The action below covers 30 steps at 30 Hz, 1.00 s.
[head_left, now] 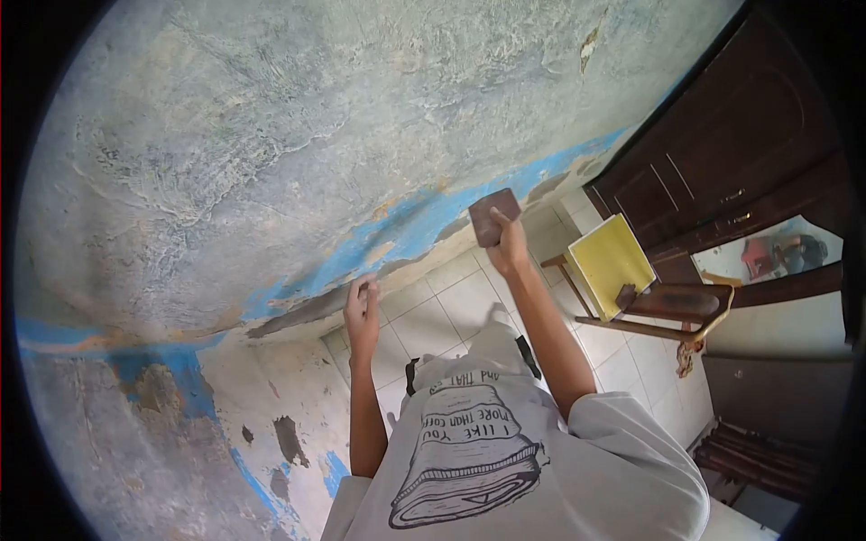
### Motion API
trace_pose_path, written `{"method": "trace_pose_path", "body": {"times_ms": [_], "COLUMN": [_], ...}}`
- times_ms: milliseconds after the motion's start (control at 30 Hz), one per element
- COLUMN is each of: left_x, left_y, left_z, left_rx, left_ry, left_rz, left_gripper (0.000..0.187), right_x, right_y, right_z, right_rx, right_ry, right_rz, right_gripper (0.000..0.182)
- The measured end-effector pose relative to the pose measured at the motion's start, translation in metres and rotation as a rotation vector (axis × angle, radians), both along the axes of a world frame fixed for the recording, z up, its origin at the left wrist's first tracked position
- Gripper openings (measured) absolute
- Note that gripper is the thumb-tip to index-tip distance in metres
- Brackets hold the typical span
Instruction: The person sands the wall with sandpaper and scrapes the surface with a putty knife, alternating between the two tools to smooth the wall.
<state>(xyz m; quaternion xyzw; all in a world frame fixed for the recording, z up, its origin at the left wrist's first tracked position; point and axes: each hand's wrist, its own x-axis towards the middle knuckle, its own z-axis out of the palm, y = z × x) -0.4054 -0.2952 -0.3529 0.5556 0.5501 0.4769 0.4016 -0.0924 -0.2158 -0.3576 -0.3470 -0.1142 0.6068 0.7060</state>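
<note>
My right hand (510, 245) grips a flat, reddish-brown piece of sandpaper (492, 216), with the thumb lying over its near face. The sandpaper overlaps the lower end of the blue paint strip (415, 230) on the wall in this view. Further left, my left hand (363, 311) is raised near the base of the same wall (298, 135), its fingers loosely bent and apart with nothing seen in them. Rough grey plaster covers most of that wall, with patches of peeled paint along the blue strip.
A wooden chair (683, 332) stands to the right, with a yellow board (612, 264) leaning on it and a small dark brown piece (626, 295) by the board. Behind is a dark wooden cabinet (713, 135) with a mirror (778, 257). White tiles (457, 270) cover the floor.
</note>
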Motion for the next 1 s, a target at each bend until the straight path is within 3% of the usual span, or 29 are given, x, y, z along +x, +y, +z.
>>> {"method": "trace_pose_path", "body": {"times_ms": [67,167,200,367,433,467,600,633,767,867,900,1000], "left_x": [0.007,0.014,0.015,0.027,0.036,0.040,0.058,0.062,0.092,0.108,0.114,0.122], "left_y": [0.014,0.039,0.045,0.063,0.068,0.071,0.084,0.086,0.098,0.098,0.098,0.106], "left_z": [0.020,0.038,0.043,0.091,0.100,0.103,0.103,0.101,0.100,0.097,0.100,0.096], "left_rx": [-0.015,0.090,0.144,0.234,0.242,0.273,0.304,0.286,0.273,0.233,0.236,0.331], "left_ry": [-0.011,0.034,0.062,0.087,0.065,0.122,0.192,0.170,0.128,0.181,0.240,0.349], "left_rz": [0.023,0.074,0.095,0.207,0.240,0.247,0.263,0.267,0.293,0.316,0.312,0.323], "left_gripper": [0.032,0.031,0.031,0.032,0.033,0.033,0.030,0.029,0.029,0.029,0.029,0.028], "right_x": [-0.031,-0.049,-0.047,-0.016,-0.006,-0.012,-0.038,-0.044,-0.060,-0.059,-0.056,-0.037], "right_y": [-0.022,-0.053,-0.059,0.019,0.071,0.098,0.141,0.133,0.109,0.112,0.121,0.132], "right_z": [-0.015,-0.111,-0.114,-0.032,-0.041,-0.038,0.015,0.021,0.024,-0.019,-0.043,-0.036], "right_rx": [-0.159,-0.347,-0.416,-0.271,0.026,0.058,-0.214,-0.206,-0.153,-0.198,-0.246,-0.340], "right_ry": [0.102,0.190,0.191,0.161,-0.032,-0.005,-0.198,-0.268,-0.289,-0.304,-0.277,-0.055], "right_rz": [-0.037,-0.022,0.016,-0.162,-0.058,-0.199,-0.389,-0.302,-0.183,-0.151,-0.149,-0.071], "right_gripper": [0.034,0.043,0.043,0.020,0.023,0.036,0.058,0.066,0.066,0.067,0.067,0.067]}}
